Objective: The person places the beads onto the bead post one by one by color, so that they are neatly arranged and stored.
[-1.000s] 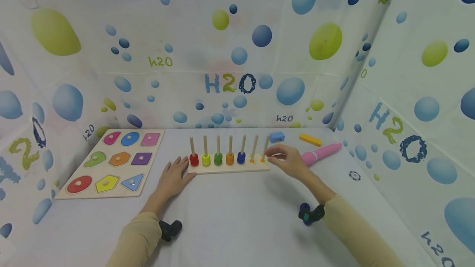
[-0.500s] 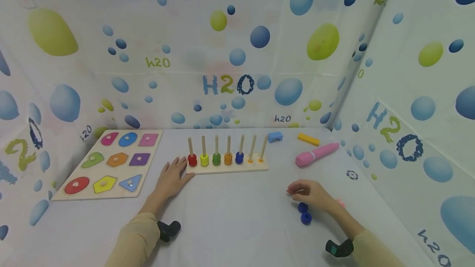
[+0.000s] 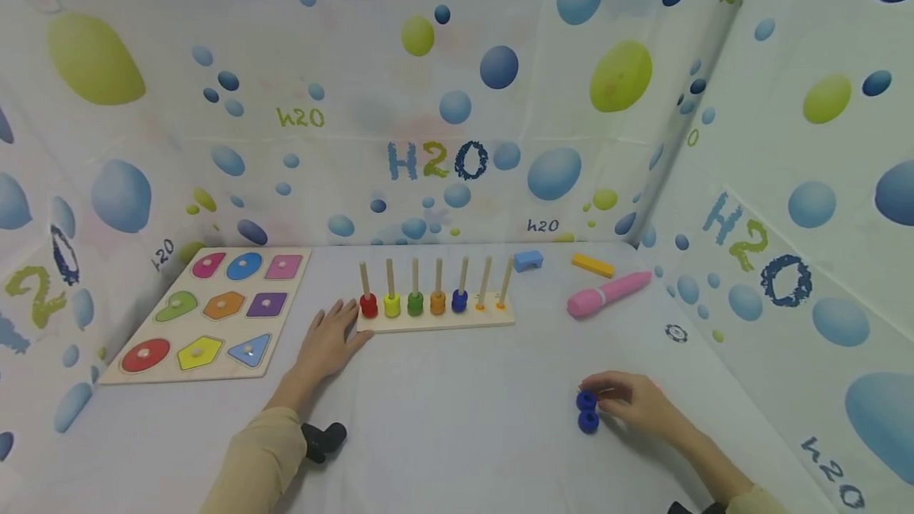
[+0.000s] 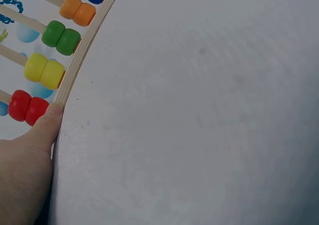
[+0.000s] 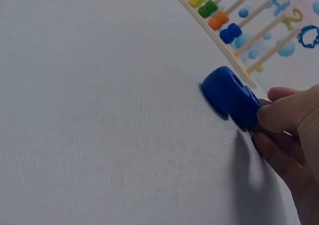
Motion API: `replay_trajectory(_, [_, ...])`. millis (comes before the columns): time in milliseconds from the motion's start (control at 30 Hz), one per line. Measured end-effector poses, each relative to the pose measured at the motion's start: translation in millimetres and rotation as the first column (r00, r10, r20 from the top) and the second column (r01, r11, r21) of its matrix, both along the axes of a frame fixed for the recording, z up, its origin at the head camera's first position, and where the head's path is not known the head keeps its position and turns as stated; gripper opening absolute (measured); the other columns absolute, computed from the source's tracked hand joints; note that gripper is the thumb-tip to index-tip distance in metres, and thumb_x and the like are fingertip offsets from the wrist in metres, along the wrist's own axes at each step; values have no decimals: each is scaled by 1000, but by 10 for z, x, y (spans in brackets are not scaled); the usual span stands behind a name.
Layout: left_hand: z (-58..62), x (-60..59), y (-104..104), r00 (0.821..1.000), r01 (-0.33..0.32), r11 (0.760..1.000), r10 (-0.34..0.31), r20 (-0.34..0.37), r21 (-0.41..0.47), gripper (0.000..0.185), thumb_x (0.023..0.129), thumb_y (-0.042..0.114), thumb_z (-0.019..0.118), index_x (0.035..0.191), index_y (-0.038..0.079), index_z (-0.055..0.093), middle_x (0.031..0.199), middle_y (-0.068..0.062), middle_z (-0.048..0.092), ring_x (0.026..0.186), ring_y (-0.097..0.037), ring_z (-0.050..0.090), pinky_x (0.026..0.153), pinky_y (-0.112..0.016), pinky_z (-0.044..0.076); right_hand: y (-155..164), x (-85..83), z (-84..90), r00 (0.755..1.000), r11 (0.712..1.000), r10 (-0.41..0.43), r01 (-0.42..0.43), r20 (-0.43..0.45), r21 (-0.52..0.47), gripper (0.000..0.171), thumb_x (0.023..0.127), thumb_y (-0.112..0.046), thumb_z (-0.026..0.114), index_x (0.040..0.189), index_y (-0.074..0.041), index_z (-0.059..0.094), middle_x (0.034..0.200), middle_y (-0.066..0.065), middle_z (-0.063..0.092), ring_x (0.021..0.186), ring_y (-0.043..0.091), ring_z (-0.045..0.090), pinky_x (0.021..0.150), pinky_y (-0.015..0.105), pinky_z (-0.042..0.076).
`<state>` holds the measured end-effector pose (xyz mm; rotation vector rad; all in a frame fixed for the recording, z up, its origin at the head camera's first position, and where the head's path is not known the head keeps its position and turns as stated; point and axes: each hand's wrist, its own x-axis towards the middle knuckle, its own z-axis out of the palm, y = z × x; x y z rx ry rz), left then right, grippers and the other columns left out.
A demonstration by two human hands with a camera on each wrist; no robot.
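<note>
A wooden peg board point(image 3: 435, 323) stands mid-table with seven upright pegs. Red point(image 3: 368, 306), yellow point(image 3: 391, 306), green point(image 3: 415, 304), orange point(image 3: 437, 304) and blue point(image 3: 459, 301) beads sit on the first five pegs; the last two are bare. My left hand point(image 3: 330, 337) lies flat on the table, its thumb point(image 4: 46, 129) against the board's left end point(image 4: 82, 46). At the near right two loose blue beads point(image 3: 587, 411) lie side by side. My right hand point(image 3: 598, 398) curls over them and pinches the farther blue bead point(image 5: 246, 110) at its fingertips point(image 5: 277, 116).
A shape puzzle board point(image 3: 289, 300) lies at the left. Behind the pegs are a blue block point(image 3: 528, 260), a yellow block point(image 3: 593, 265), a pink marker-like stick point(image 3: 607, 293) and a small dark ring point(image 3: 675, 332). Printed cloth walls enclose the table on three sides.
My right hand left the right end of the peg board, drew back to the near right and closed its fingers on the blue beads. The left hand stayed put.
</note>
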<state>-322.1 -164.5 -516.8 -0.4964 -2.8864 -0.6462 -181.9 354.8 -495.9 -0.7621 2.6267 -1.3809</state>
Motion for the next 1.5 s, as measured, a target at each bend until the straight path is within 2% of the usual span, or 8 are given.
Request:
replay_trajectory(267, [-5, 5, -9, 1000, 1, 1000, -1, -5, 8, 70, 91, 44, 58, 140, -3, 40, 145, -20, 37, 137, -40, 23, 111, -57, 9, -112, -7, -36, 998, 998, -53, 53, -19, 34, 32, 86, -15, 68, 117, -10, 63, 112, 2, 66, 100, 14, 63, 87, 27, 51])
replay_trajectory(433, [-20, -4, -10, 1000, 1, 1000, -1, -3, -3, 71, 91, 45, 57, 141, -3, 39, 146, -20, 37, 138, -39, 22, 112, -57, 8, -206, -85, 0, 996, 997, -71, 72, -52, 13, 29, 87, -10, 67, 115, -10, 64, 111, 2, 67, 100, 14, 63, 86, 28, 52])
replay_trajectory(533, [-21, -10, -14, 1000, -1, 1000, 1, -5, -4, 71, 91, 45, 58, 141, -2, 40, 146, -20, 37, 138, -39, 22, 112, -57, 8, -353, -140, 136, 988, 994, -110, 111, -106, -2, 28, 87, -3, 66, 115, -5, 63, 110, 5, 67, 101, 17, 63, 86, 31, 52])
replay_trajectory(667, [-9, -8, -17, 1000, 0, 1000, 0, -12, -2, 70, 91, 43, 59, 140, -3, 40, 145, -20, 38, 138, -39, 23, 111, -58, 9, -660, -244, 441, 970, 985, -173, 173, -168, -18, 28, 86, 5, 63, 113, 4, 62, 108, 13, 66, 98, 26, 64, 85, 37, 53])
replay_trajectory(833, [-9, 2, -15, 1000, 7, 1000, -7, -11, 7, 70, 91, 43, 58, 140, -3, 41, 145, -20, 38, 137, -40, 24, 111, -58, 10, -1046, -505, 725, 954, 976, -210, 194, -214, -94, 27, 84, 9, 64, 111, 9, 61, 106, 21, 65, 98, 34, 63, 85, 41, 53])
replay_trajectory(1033, [-14, 12, -9, 1000, 5, 1000, -5, -17, 9, 69, 91, 43, 58, 140, -3, 41, 145, -20, 39, 137, -40, 24, 111, -58, 10, -1479, -925, 883, 919, 969, -218, 163, -329, -185, 28, 81, 11, 66, 109, 11, 60, 105, 23, 65, 97, 36, 63, 82, 44, 54])
replay_trajectory(1267, [16, 25, -4, 1000, 2, 1000, -2, -12, 14, 68, 91, 42, 59, 139, -3, 42, 144, -20, 39, 137, -40, 25, 111, -58, 11, -1792, -1415, 927, 873, 966, -259, 221, -413, -137, 30, 83, 3, 68, 112, 2, 61, 106, 12, 66, 99, 22, 63, 83, 25, 53])
replay_trajectory(1500, [18, 22, -2, 1000, -1, 1000, 1, 6, 11, 70, 91, 44, 59, 140, -2, 41, 145, -20, 38, 137, -40, 24, 111, -58, 10, -1978, -1570, 1025, 881, 966, -257, 249, -398, -72, 27, 86, 0, 65, 113, 0, 61, 106, 10, 65, 100, 19, 62, 85, 24, 52])
